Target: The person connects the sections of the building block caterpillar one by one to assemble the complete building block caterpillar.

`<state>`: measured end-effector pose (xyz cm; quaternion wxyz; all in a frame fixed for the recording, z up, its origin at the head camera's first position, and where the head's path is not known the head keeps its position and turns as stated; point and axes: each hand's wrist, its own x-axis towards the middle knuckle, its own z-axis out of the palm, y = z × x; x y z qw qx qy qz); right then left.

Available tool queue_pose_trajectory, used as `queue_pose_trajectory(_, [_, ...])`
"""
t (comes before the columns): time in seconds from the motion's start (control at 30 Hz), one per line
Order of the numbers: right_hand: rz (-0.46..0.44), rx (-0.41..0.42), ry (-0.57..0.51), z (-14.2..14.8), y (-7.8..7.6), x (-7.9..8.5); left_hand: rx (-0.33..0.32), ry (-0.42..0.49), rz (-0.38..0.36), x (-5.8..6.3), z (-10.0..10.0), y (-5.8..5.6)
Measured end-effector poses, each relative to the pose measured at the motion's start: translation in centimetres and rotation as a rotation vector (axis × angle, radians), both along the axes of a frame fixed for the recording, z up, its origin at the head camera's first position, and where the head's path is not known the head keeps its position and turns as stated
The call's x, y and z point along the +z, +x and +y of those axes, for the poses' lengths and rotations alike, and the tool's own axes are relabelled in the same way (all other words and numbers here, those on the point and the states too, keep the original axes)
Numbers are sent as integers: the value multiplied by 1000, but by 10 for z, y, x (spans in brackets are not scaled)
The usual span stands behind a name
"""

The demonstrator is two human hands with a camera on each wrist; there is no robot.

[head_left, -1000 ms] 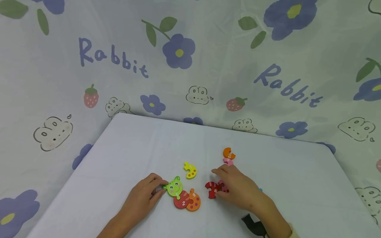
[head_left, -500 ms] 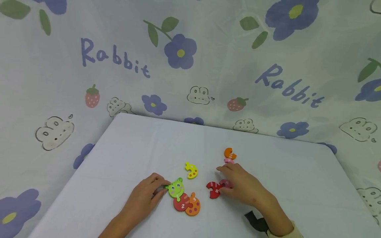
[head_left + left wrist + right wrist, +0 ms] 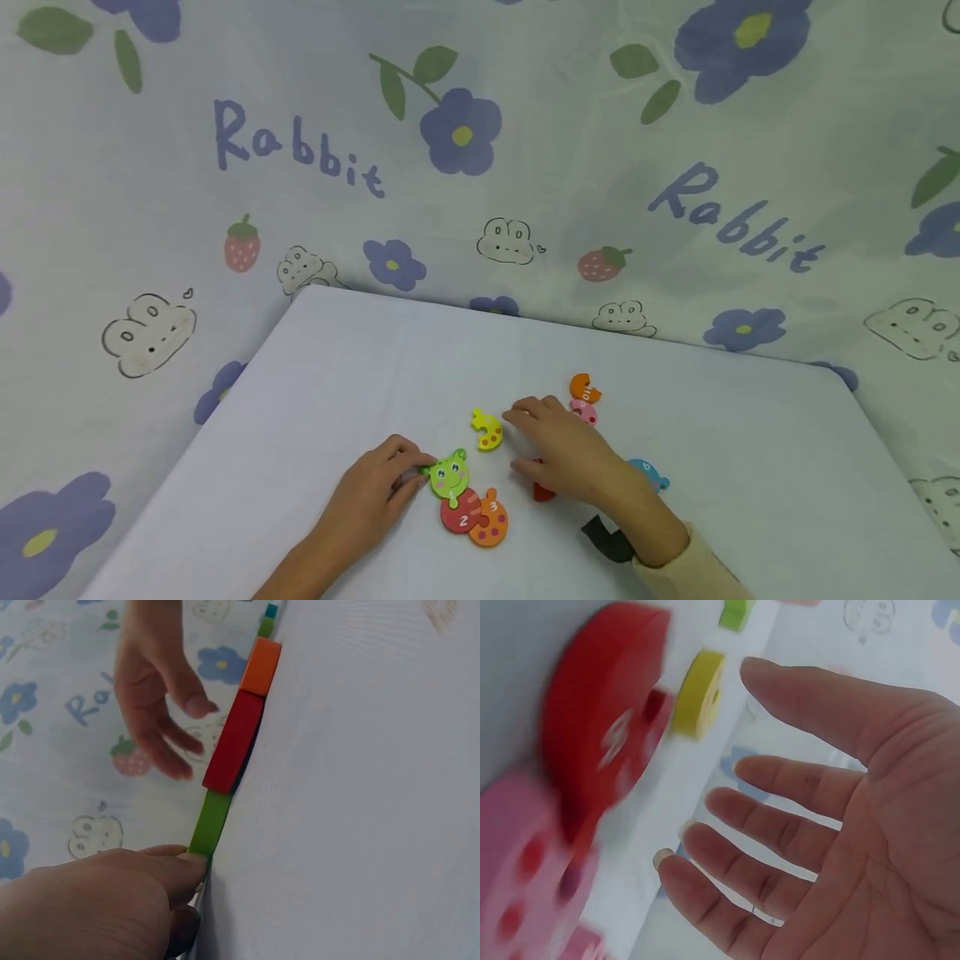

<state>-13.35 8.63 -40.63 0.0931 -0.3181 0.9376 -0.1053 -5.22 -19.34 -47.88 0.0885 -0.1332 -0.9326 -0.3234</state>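
My left hand (image 3: 372, 493) pinches the ear edge of a green caterpillar-head puzzle piece (image 3: 450, 478) between thumb and index finger. Joined to that head are a red piece (image 3: 456, 510) numbered 2 and an orange dotted piece (image 3: 491, 530) numbered 3. With fingers apart and nothing in them, my right hand (image 3: 561, 448) hovers just right of a yellow dotted piece (image 3: 491, 435). Under it lies a red piece (image 3: 607, 712) numbered 8, linked to a pink dotted piece (image 3: 517, 862); in the head view the hand mostly hides both.
Behind the right hand, an orange piece (image 3: 581, 387) numbered 10 adjoins a pink piece (image 3: 584, 411). A blue piece (image 3: 647, 472) shows beyond the right forearm. Something black and strap-like (image 3: 609, 542) hangs by the right wrist. A printed cloth (image 3: 480, 167) rises behind the white table (image 3: 360, 367).
My right hand has left the red 8 piece and moved left toward the yellow one, uncovering the blue piece. The joined caterpillar pieces have turned slightly, the orange end coming nearer; my left hand stays at the head.
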Motion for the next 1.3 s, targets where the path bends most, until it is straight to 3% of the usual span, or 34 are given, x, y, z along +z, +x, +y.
queue_pose_trajectory(0.13, [9, 42, 37, -21, -7, -1, -3, 1, 1, 0, -2, 1])
queue_pose_trajectory(0.43, [-31, 17, 64, -36, -17, -12, -8, -12, -14, 1, -1, 1])
queue_pose_trajectory(0.87, [-33, 78, 74, -26, 3, -8, -6, -17, -4, 3, -1, 1])
queue_pose_trajectory(1.13, [0, 67, 46, -16, 8, -10, -8, -3, 9, 0, -2, -1])
queue_pose_trajectory(1.3, [-25, 29, 29, -1, 10, -10, -9, -3, 12, 0, -2, -1])
